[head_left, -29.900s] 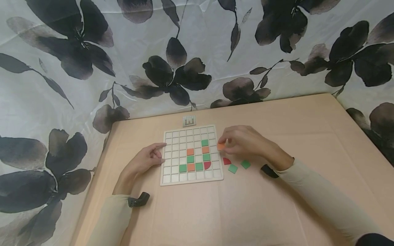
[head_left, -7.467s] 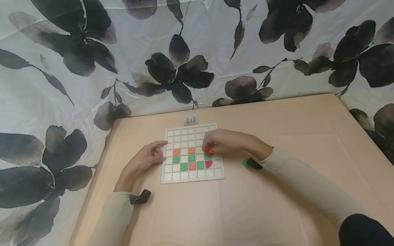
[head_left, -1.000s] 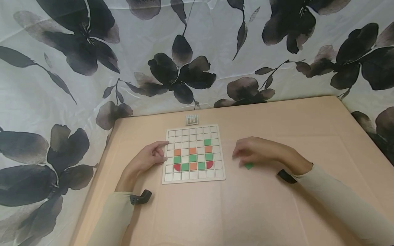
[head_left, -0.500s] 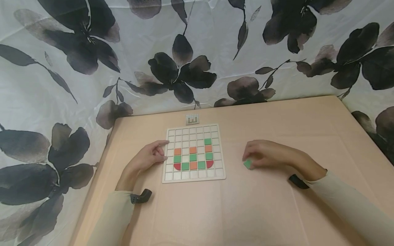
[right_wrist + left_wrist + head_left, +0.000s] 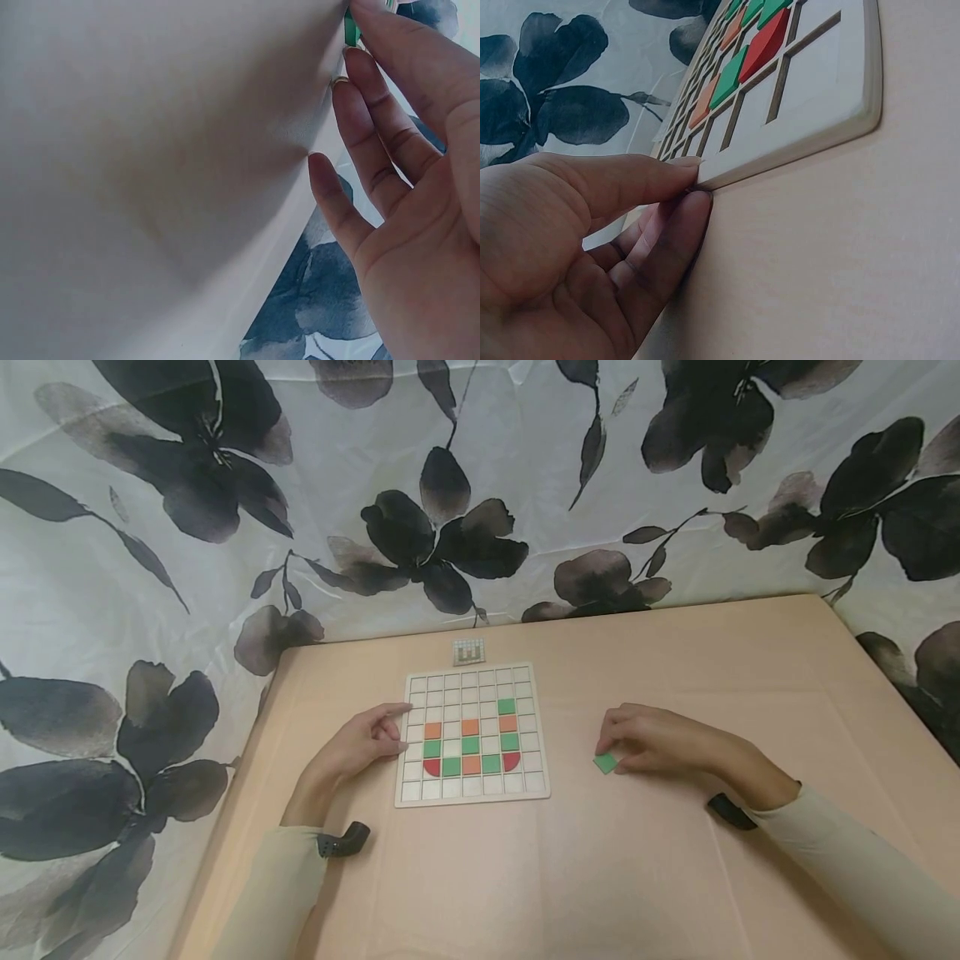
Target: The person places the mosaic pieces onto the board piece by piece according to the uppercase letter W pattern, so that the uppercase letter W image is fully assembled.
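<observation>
A white grid board [image 5: 472, 802] lies on the table, with green, orange and red tiles set in several cells. My left hand [image 5: 354, 752] rests at the board's left edge, index finger and thumb touching the rim. In the left wrist view the thumb [image 5: 641, 178] lies against the board's rim. To the right of the board, my right hand [image 5: 656, 739] pinches a green square tile [image 5: 604, 764] between thumb and fingertips, at the tabletop. The right wrist view shows only a sliver of the green tile [image 5: 351, 31], mostly hidden by the fingers.
A small card with a grid pattern [image 5: 468, 652] lies beyond the board's far edge. The wooden table [image 5: 600, 877] ends at a floral cloth [image 5: 570, 460] behind. A black wrist camera [image 5: 343, 841] sits at the left cuff.
Over the half minute, an orange, a green and a red tile have filled a column on the board's left. In the last second my right hand moved right onto the green tile.
</observation>
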Demonstrator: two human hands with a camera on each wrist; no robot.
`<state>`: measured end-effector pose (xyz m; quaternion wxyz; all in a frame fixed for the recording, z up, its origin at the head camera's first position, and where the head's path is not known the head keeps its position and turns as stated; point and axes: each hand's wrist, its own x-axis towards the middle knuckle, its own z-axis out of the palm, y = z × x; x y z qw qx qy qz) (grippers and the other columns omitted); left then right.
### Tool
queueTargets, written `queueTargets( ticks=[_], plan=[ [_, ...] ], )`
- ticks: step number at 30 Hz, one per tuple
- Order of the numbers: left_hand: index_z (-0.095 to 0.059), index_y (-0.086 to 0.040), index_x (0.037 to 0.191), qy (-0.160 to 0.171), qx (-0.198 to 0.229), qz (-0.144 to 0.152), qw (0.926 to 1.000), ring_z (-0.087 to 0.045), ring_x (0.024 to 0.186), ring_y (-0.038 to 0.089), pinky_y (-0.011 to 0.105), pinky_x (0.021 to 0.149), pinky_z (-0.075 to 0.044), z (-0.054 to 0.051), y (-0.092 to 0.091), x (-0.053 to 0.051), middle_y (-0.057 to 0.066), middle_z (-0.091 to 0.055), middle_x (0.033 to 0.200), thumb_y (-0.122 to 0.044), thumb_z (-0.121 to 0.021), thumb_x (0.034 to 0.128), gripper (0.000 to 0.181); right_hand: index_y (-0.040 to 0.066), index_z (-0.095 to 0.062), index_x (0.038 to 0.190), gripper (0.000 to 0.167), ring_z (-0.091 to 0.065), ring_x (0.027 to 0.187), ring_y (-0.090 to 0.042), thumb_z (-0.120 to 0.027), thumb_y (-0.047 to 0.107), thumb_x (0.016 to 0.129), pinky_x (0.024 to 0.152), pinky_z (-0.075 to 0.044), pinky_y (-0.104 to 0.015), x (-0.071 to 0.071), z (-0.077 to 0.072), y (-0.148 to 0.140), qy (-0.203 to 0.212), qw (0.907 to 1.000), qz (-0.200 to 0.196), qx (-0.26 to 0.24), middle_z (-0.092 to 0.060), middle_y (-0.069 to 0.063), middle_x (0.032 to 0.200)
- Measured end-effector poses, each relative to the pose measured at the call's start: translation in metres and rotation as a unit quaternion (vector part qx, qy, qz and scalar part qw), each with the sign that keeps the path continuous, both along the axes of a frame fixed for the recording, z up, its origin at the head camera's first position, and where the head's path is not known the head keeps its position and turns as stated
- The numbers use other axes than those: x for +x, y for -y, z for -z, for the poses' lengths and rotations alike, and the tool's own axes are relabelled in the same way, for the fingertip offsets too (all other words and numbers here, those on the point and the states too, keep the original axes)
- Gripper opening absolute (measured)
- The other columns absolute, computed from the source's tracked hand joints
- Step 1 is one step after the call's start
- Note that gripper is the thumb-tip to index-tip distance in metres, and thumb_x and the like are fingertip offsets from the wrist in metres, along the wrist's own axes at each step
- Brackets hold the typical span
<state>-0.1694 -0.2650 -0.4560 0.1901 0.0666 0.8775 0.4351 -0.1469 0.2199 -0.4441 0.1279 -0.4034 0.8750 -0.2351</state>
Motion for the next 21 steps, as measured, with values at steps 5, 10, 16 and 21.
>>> queueTargets(
  ticks=[5,10,16,21],
  plan=[
    [-0.051,-0.013,0.148,0.003,-0.001,-0.003,1.0,-0.05,0.08,0.022,0.02,0.065,-0.048,0.0002,-0.0008,-0.0007,0.01,-0.054,0.096,-0.004,-0.075,0.089,0.064,0.023,-0.076,0.104,0.022,-0.055,0.1,-0.005,-0.084,0.019,0.084,0.091,-0.048,-0.029,-0.0008,0.0002,0.0006,-0.008,1.0,-0.004,-0.002,-0.063,0.014,0.103],
    [-0.051,-0.013,0.148,-0.001,-0.006,-0.004,1.0,-0.05,0.079,0.021,0.021,0.064,-0.046,-0.0002,-0.0005,0.0001,0.009,-0.054,0.096,-0.004,-0.076,0.0885,0.064,0.025,-0.074,0.1,0.021,-0.055,0.099,-0.005,-0.085,0.017,0.083,0.089,-0.049,-0.028,-0.0017,0.0012,0.0019,-0.009,0.9999,-0.006,-0.005,-0.062,0.015,0.101],
    [-0.051,-0.013,0.148,0.001,-0.006,-0.002,1.0,-0.05,0.079,0.022,0.022,0.064,-0.046,0.0009,-0.0002,0.0003,0.009,-0.055,0.097,-0.005,-0.076,0.0888,0.064,0.025,-0.074,0.096,0.02,-0.057,0.095,-0.005,-0.084,0.016,0.081,0.087,-0.05,-0.027,-0.0017,0.0036,0.0027,-0.025,0.9995,-0.018,-0.012,-0.062,0.015,0.1],
    [-0.052,-0.013,0.147,-0.003,-0.005,0.001,1.0,-0.05,0.079,0.022,0.021,0.064,-0.047,0.0007,-0.0002,0.0,0.01,-0.055,0.096,-0.005,-0.076,0.0885,0.064,0.024,-0.073,0.094,0.02,-0.058,0.093,-0.003,-0.083,0.015,0.08,0.086,-0.051,-0.026,-0.0023,0.0053,0.003,-0.035,0.999,-0.023,-0.016,-0.061,0.015,0.098]
  ],
)
